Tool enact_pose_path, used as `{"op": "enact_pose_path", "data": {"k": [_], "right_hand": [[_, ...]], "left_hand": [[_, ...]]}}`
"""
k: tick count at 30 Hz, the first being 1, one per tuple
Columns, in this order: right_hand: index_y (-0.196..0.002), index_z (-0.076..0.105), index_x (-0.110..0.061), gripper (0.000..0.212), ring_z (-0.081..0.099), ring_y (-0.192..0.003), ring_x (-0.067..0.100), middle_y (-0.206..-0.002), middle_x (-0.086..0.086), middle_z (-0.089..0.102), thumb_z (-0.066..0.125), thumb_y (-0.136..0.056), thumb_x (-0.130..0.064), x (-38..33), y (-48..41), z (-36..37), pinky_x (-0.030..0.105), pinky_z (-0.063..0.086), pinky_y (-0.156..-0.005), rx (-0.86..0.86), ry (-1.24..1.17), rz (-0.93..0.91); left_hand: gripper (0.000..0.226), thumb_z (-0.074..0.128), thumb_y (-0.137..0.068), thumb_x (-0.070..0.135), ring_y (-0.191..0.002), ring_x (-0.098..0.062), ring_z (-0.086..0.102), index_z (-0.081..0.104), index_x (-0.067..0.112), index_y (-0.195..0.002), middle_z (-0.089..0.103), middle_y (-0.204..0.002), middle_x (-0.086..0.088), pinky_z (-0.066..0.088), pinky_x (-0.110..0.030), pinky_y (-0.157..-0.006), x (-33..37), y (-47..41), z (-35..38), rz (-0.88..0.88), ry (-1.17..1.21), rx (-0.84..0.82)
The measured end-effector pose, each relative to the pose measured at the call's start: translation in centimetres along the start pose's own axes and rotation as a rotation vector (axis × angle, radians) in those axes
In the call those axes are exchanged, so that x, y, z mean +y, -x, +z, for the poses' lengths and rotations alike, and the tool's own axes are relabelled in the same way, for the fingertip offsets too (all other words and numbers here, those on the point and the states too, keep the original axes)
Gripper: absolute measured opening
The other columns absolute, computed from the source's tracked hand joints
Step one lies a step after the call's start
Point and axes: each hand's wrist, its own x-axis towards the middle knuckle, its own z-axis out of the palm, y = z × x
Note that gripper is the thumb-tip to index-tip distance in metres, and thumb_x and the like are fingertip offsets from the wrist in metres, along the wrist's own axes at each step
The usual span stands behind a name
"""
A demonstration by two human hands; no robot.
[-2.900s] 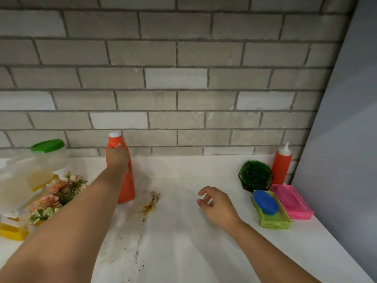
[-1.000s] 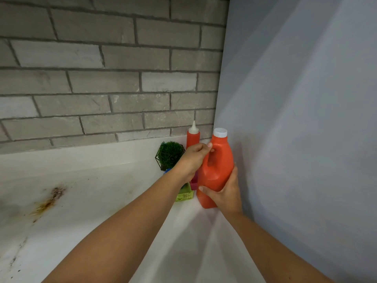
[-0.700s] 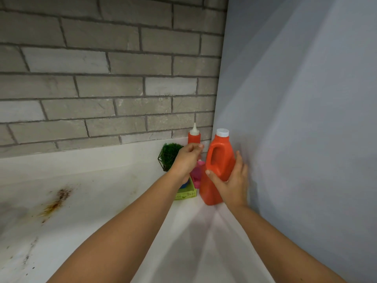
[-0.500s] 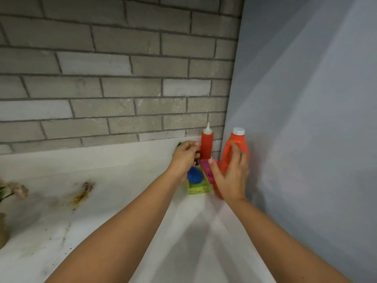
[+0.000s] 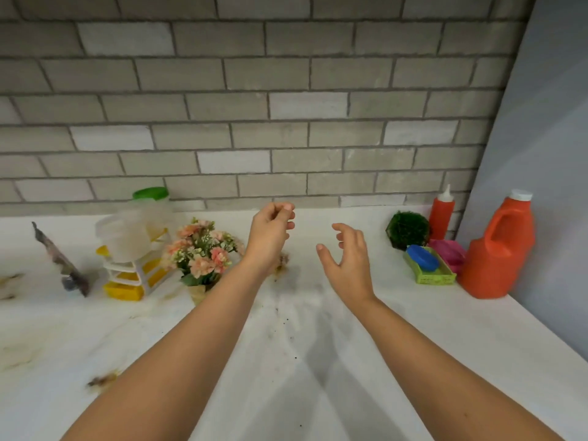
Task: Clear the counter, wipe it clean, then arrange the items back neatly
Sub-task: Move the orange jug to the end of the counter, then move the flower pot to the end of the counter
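While both hands hover above the stained white worktop (image 5: pixel 413 329), the left hand (image 5: pixel 271 232) is curled into a loose fist around nothing and the right hand (image 5: pixel 348 261) is released, fingers spread. The orange jug (image 5: pixel 499 253) stands upright at the right end by the grey wall, just beside the green tray (image 5: pixel 426 277). A flower pot (image 5: pixel 200 253) sits left of the left forearm.

Two bare arms of one person, seen from the wearer's own viewpoint. The left hand (image 5: pixel 270 230) and right hand (image 5: pixel 348 262) are uncovered, with slim fingers and short, rounded fingernails (image 5: pixel 288 206). Just back from the fingers, each wrist is narrow and plain. Farther back from the fingers, the left forearm (image 5: pixel 191 345) and right forearm (image 5: pixel 445 361) are smooth and sleeveless, widening steadily until the lower edge of the view cuts them off.
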Motion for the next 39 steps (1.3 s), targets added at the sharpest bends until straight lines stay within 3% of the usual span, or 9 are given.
{"op": "enact_pose_path", "data": {"k": [6, 12, 17, 22, 25, 28, 31, 35, 39], "right_hand": [[-0.114, 0.056, -0.01, 0.027, 0.05, -0.09, 0.012, -0.104, 0.0, 0.049, 0.059, -0.089, -0.02, -1.7, 0.7, 5.0, 0.021, 0.041, -0.08, -0.27, -0.032, 0.08], [-0.095, 0.068, -0.006, 0.016, 0.05, -0.075, 0.013, -0.076, -0.003, 0.055, 0.06, -0.088, -0.018, -1.8, -0.1, 9.3, 0.015, 0.038, -0.059, -0.559, -0.031, 0.186], [-0.103, 0.069, -0.006, 0.022, 0.056, -0.093, 0.016, -0.092, 0.003, 0.06, 0.064, -0.087, -0.02, -1.8, 0.8, 13.1, 0.028, 0.046, -0.085, -0.757, -0.002, 0.228], [-0.133, 0.048, -0.006, 0.057, 0.051, -0.119, 0.024, -0.127, 0.01, 0.054, 0.066, -0.085, -0.031, -1.9, 1.0, 15.9, 0.029, 0.042, -0.097, -0.799, 0.01, 0.315], [-0.14, 0.038, -0.011, 0.067, 0.048, -0.125, 0.022, -0.136, 0.008, 0.049, 0.067, -0.084, -0.032, -2.3, 0.7, 17.7, 0.025, 0.04, -0.095, -0.801, -0.043, 0.379], [-0.134, 0.045, -0.013, 0.059, 0.049, -0.125, 0.022, -0.136, 0.004, 0.052, 0.069, -0.083, -0.029, -2.5, 0.8, 19.3, 0.028, 0.04, -0.097, -0.796, -0.113, 0.409], [-0.127, 0.055, -0.012, 0.049, 0.056, -0.117, 0.021, -0.126, 0.005, 0.06, 0.07, -0.082, -0.026, -2.7, 0.9, 20.4, 0.031, 0.045, -0.099, -0.78, -0.208, 0.469], [-0.123, 0.058, -0.009, 0.045, 0.059, -0.114, 0.023, -0.121, 0.007, 0.064, 0.07, -0.082, -0.025, -2.3, 1.1, 21.1, 0.032, 0.049, -0.096, -0.732, -0.224, 0.49], [-0.123, 0.057, -0.009, 0.044, 0.059, -0.113, 0.022, -0.122, 0.007, 0.062, 0.069, -0.083, -0.024, -2.3, 0.3, 20.3, 0.029, 0.049, -0.094, -0.654, -0.221, 0.488]], "left_hand": [[0.017, 0.046, -0.096, 0.018, -0.061, -0.005, 0.053, 0.057, 0.02, -0.084, 0.056, -0.081, 0.003, 0.043, -0.017, -0.047, 0.1, 0.4, -8.1, 0.08, -0.001, 0.21], [0.023, 0.042, -0.097, 0.017, -0.063, -0.013, 0.048, 0.053, 0.021, -0.077, 0.055, -0.072, 0.002, 0.038, -0.023, -0.056, -2.1, 1.6, -14.4, 0.118, 0.038, 0.498], [0.024, 0.039, -0.096, 0.013, -0.059, -0.015, 0.044, 0.048, 0.017, -0.073, 0.049, -0.068, -0.002, 0.034, -0.025, -0.054, -6.6, 2.1, -18.1, -0.014, 0.049, 0.67], [0.01, 0.041, -0.095, 0.006, -0.067, -0.018, 0.048, 0.05, 0.009, -0.097, 0.05, -0.086, -0.007, 0.041, -0.029, -0.059, -11.4, 0.6, -19.6, -0.344, -0.043, 0.443], [0.034, 0.046, -0.091, -0.001, -0.091, -0.022, 0.052, 0.045, 0.005, -0.124, 0.05, -0.108, -0.006, 0.046, -0.034, -0.075, -12.9, -0.6, -19.9, -0.437, -0.106, 0.224], [0.052, 0.056, -0.09, 0.008, -0.114, -0.021, 0.047, 0.035, 0.014, -0.138, 0.042, -0.128, 0.003, 0.043, -0.035, -0.091, -14.0, -1.4, -20.3, -0.455, -0.172, 0.016], [0.051, 0.06, -0.089, 0.014, -0.107, -0.017, 0.053, 0.038, 0.02, -0.135, 0.05, -0.126, 0.004, 0.044, -0.03, -0.084, -14.4, -2.2, -20.9, -0.425, -0.163, -0.11], [0.041, 0.06, -0.088, 0.011, -0.094, -0.013, 0.06, 0.049, 0.014, -0.127, 0.056, -0.125, -0.007, 0.049, -0.02, -0.073, -15.0, -3.0, -21.4, -0.346, -0.118, -0.156], [0.046, 0.063, -0.085, 0.014, -0.098, -0.017, 0.06, 0.051, 0.011, -0.129, 0.058, -0.125, -0.007, 0.049, -0.019, -0.074, -15.1, -3.9, -20.8, -0.279, -0.124, -0.173]]}}
